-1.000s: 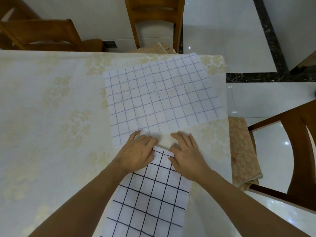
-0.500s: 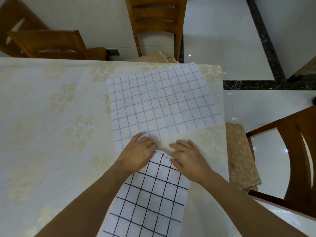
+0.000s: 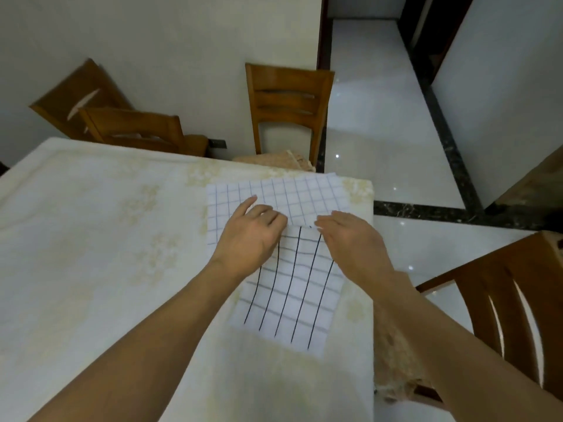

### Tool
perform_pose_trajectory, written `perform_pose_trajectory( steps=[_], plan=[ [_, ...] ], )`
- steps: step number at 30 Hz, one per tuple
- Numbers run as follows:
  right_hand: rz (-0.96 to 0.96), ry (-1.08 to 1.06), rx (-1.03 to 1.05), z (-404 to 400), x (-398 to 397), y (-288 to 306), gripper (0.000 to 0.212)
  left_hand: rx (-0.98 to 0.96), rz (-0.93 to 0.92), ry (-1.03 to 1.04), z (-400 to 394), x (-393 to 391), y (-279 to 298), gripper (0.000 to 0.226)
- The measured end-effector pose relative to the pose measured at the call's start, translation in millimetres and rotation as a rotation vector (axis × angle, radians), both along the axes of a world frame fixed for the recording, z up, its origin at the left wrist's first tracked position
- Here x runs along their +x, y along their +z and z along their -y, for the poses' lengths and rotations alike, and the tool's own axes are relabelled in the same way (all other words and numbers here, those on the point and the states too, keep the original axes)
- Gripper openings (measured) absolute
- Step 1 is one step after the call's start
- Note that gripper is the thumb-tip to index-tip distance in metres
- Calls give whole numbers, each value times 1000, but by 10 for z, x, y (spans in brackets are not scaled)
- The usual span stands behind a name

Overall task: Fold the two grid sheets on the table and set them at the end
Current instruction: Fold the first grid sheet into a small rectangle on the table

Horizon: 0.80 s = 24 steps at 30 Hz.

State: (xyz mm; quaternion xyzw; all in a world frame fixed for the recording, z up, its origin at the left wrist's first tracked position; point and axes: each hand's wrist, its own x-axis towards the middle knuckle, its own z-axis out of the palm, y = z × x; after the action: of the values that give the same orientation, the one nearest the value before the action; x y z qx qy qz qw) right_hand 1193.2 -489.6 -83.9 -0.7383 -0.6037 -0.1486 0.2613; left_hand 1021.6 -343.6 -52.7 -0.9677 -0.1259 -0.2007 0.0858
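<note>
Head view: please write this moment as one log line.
hands: both on blue-grid sheet near edge | left hand | right hand | black-grid sheet: flat, nearer

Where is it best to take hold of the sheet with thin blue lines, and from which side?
Probably at the near edge of the thin-lined sheet, coming from the person's side. That edge lies closest, where the left hand and right hand already meet it, and the sheet lies flat.
</note>
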Motion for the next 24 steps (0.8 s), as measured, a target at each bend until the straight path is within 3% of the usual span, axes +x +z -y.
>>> perform_pose_trajectory(
  steps=[4, 8, 17, 24],
  plan=[
    [118, 9, 115, 196, -127, 633, 16, 49, 115, 32, 209, -150, 507, 20],
    [154, -6, 129, 500, -387, 774, 12, 32, 175, 14, 488, -450, 582, 25],
    [146, -26, -16, 1298, -1098, 154, 14, -117, 158, -45, 1183, -1084, -249, 11],
    [-107, 9, -206, 1992, -1701, -720, 28, -305, -109, -23, 1860, -1648, -934, 12]
  ],
)
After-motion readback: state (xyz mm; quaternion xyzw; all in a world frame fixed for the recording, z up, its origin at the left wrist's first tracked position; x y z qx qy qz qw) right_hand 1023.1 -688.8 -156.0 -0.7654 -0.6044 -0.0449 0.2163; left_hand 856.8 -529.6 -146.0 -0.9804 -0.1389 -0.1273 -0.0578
